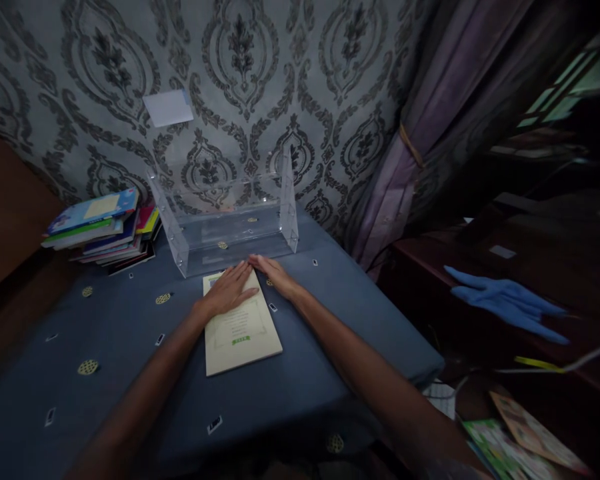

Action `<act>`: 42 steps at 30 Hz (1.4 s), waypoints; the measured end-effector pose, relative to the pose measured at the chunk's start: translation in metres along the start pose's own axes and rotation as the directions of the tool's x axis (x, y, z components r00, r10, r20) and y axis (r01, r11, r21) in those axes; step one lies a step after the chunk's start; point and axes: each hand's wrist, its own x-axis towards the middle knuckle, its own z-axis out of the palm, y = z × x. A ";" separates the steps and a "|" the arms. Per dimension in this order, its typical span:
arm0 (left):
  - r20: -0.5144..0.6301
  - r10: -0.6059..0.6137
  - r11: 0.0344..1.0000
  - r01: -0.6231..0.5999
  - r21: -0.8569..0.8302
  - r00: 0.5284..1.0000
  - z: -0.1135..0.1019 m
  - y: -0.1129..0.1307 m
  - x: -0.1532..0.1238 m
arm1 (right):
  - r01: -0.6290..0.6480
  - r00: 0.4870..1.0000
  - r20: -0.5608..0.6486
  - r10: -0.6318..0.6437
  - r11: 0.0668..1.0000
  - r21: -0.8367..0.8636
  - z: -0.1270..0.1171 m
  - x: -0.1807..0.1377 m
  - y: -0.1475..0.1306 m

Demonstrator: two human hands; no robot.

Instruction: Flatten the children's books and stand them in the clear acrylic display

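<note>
A cream-coloured book (243, 337) with a green label and printed lines lies flat on the blue tablecloth. Across its upper part rests my left hand (229, 290), palm down with the fingers stretched out and the thumb apart. My right hand (275, 275) is at the book's top right corner, its fingers extended and the fingertips near those of the left hand. Part of the book's top edge is hidden beneath the hands. Just beyond stands a clear acrylic rack (230, 227) with transparent side panels.
A stack of books (97, 227) sits at the back left of the table (145, 387). To the right, a blue glove (505, 300) lies on a dark red surface. More books (520, 440) are lower right. A purple curtain (395, 173) hangs beside the patterned wall.
</note>
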 end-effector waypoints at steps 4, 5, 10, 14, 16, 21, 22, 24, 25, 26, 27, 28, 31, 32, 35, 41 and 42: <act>-0.010 -0.001 1.000 0.001 0.005 1.000 0.001 0.000 0.002 | -0.071 0.997 -0.029 0.078 0.979 0.191 -0.004 0.005 0.000; -0.010 0.002 1.000 -0.002 0.011 1.000 0.001 0.000 0.003 | -0.080 0.995 -0.035 0.089 0.974 0.211 -0.004 0.005 0.000; 0.000 0.007 0.998 -0.007 0.055 1.000 0.001 0.000 0.002 | -0.092 0.992 -0.066 0.110 0.970 0.227 -0.004 0.006 -0.001; -0.029 0.049 0.997 -0.046 0.068 0.998 0.000 0.000 0.002 | -0.083 0.991 -0.081 0.104 0.969 0.232 -0.004 0.006 0.000; -0.039 0.074 0.996 -0.071 0.062 0.997 -0.001 0.001 0.001 | -0.075 0.992 -0.079 0.095 0.971 0.227 -0.004 0.006 0.000; -0.040 0.101 0.994 -0.100 0.033 0.994 -0.002 0.005 -0.004 | -0.016 0.998 -0.054 0.026 0.982 0.188 -0.003 0.006 0.000; -0.039 0.111 0.993 -0.110 0.029 0.993 -0.002 0.006 -0.005 | -0.006 0.999 -0.045 0.014 0.984 0.178 -0.002 0.006 0.000; -0.031 0.135 0.991 -0.134 0.026 0.990 -0.002 0.009 -0.008 | -0.001 1.000 -0.027 0.005 0.989 0.150 -0.001 0.005 0.000; -0.023 0.146 0.989 -0.145 0.027 0.989 -0.002 0.010 -0.010 | -0.003 1.000 -0.019 0.006 0.991 0.133 -0.001 0.005 -0.001; -0.015 0.156 0.987 -0.155 0.029 0.988 -0.002 0.012 -0.012 | -0.006 1.000 -0.009 0.007 0.994 0.113 0.000 0.004 -0.001; -0.007 0.163 0.986 -0.163 0.030 0.987 -0.002 0.014 -0.013 | -0.009 1.000 0.001 0.009 0.996 0.093 0.000 0.003 -0.002; 0.000 0.171 0.985 -0.171 0.031 0.985 -0.003 0.015 -0.015 | -0.011 1.000 0.009 0.010 0.997 0.073 0.000 0.002 -0.003; 0.014 0.194 0.980 -0.194 0.031 0.981 -0.004 0.021 -0.020 | -0.012 1.000 0.012 0.012 1.000 0.013 0.001 -0.001 -0.005; 0.016 0.203 0.979 -0.203 0.029 0.979 -0.004 0.023 -0.022 | -0.009 1.000 0.010 0.009 1.000 -0.005 0.001 -0.001 -0.005; 0.018 0.230 0.973 -0.230 0.021 0.973 -0.003 0.029 -0.028 | 0.007 1.000 0.006 -0.007 0.999 -0.052 0.001 -0.002 -0.005; 0.033 0.275 0.961 -0.275 0.010 0.961 0.001 0.039 -0.042 | 0.058 0.998 -0.002 -0.059 0.993 -0.103 0.002 -0.001 -0.004; 0.034 0.285 0.958 -0.285 0.010 0.958 0.001 0.040 -0.044 | 0.064 0.998 -0.001 -0.064 0.992 -0.111 0.003 -0.001 -0.004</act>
